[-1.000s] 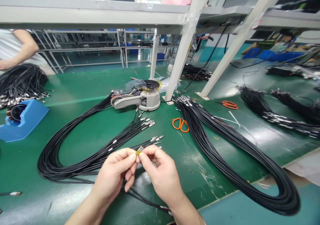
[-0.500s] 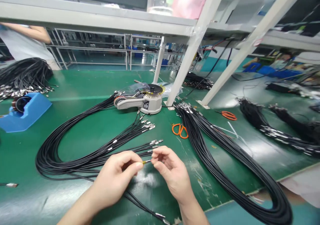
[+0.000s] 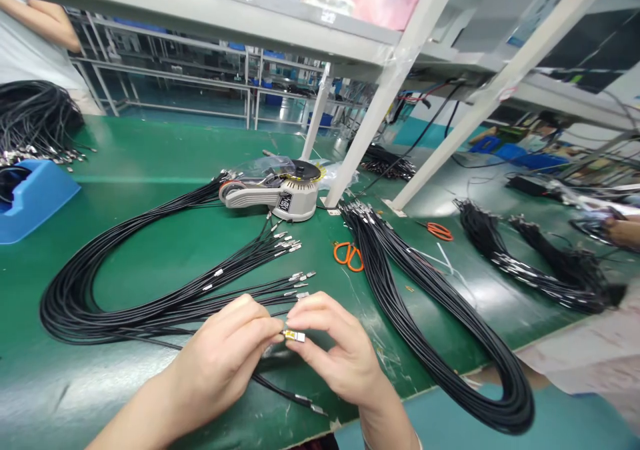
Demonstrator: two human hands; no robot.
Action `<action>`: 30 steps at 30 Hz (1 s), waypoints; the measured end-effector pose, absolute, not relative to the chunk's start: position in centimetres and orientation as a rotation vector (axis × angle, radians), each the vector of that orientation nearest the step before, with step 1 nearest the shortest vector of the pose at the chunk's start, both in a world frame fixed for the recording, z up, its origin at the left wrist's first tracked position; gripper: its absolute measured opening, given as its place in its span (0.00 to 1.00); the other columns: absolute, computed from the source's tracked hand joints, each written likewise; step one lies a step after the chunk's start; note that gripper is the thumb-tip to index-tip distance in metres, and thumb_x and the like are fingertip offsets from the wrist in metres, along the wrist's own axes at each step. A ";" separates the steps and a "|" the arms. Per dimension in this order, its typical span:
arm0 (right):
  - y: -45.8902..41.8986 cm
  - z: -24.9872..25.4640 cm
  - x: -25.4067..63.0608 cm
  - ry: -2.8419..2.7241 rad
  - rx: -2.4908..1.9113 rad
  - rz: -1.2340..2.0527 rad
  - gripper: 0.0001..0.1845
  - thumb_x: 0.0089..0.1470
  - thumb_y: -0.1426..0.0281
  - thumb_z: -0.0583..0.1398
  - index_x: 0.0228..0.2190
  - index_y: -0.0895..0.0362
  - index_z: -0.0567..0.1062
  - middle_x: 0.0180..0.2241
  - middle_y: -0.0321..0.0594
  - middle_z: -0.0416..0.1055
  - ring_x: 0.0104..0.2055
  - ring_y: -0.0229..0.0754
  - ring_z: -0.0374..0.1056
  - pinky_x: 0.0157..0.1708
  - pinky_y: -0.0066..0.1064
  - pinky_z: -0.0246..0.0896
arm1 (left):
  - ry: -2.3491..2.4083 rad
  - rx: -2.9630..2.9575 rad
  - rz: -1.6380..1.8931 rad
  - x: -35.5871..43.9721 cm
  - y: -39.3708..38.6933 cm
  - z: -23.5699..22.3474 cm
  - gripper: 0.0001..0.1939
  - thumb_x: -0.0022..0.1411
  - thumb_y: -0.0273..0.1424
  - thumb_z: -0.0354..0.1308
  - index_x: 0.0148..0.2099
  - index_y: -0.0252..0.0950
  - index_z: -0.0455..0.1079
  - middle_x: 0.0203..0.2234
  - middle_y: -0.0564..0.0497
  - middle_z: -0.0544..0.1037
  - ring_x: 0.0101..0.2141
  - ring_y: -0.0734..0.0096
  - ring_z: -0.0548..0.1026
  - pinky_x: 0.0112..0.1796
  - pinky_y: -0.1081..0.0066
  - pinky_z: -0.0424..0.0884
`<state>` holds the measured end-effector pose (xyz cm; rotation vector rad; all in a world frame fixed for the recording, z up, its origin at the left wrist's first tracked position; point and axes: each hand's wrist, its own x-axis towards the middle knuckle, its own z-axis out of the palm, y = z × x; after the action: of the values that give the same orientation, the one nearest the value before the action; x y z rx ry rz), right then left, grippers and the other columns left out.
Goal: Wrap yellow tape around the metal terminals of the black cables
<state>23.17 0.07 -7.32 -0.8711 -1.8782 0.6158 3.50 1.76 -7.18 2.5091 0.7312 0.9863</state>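
My left hand (image 3: 227,360) and my right hand (image 3: 333,350) meet low in the middle of the view, both pinched on the small metal connector (image 3: 295,336) at the end of a black cable. The connector shows a yellow band. The cable runs down under my hands toward the bench's front edge. Just beyond my fingers lies a looped bundle of black cables (image 3: 125,303) with metal ends fanned out toward my hands.
A grey tape dispenser machine (image 3: 280,193) stands mid-bench, orange scissors (image 3: 347,253) to its right. A larger black cable coil (image 3: 440,323) lies on the right, more bundles (image 3: 530,257) beyond. A blue tape holder (image 3: 30,197) sits far left. Another person (image 3: 30,37) stands at back left. White shelf posts (image 3: 380,83) rise behind.
The view has shifted right and down. My fingers have turned the connector from pointing up to lying sideways between both hands, and my hands sit slightly lower.
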 end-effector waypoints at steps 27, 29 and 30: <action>-0.6 -7.8 22.6 -1.332 -1.239 1.162 0.11 0.52 0.65 0.61 0.23 0.57 0.72 0.23 0.33 0.68 0.27 0.37 0.64 0.29 0.27 0.61 | 0.898 2.424 0.959 4.9 1.5 -7.6 0.10 0.64 0.27 0.51 0.49 0.36 0.64 0.32 0.50 0.74 0.32 0.71 0.69 0.33 0.72 0.67; -0.7 -7.7 22.4 -1.362 -1.258 1.104 0.10 0.52 0.65 0.61 0.23 0.57 0.72 0.23 0.34 0.68 0.27 0.37 0.63 0.29 0.27 0.60 | 0.891 2.469 0.976 5.1 1.5 -7.6 0.10 0.65 0.26 0.50 0.48 0.36 0.65 0.31 0.49 0.74 0.32 0.70 0.69 0.32 0.71 0.67; -0.7 -7.7 22.4 -1.376 -1.264 1.086 0.10 0.53 0.65 0.60 0.23 0.57 0.72 0.24 0.34 0.68 0.27 0.37 0.63 0.29 0.27 0.60 | 0.885 2.496 1.000 5.3 1.5 -7.6 0.10 0.65 0.25 0.49 0.47 0.35 0.66 0.30 0.49 0.74 0.31 0.70 0.69 0.31 0.71 0.66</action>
<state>22.40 -0.68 -7.70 -1.2641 -1.3755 1.0858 5.29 1.54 -7.64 2.4962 0.8846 1.0000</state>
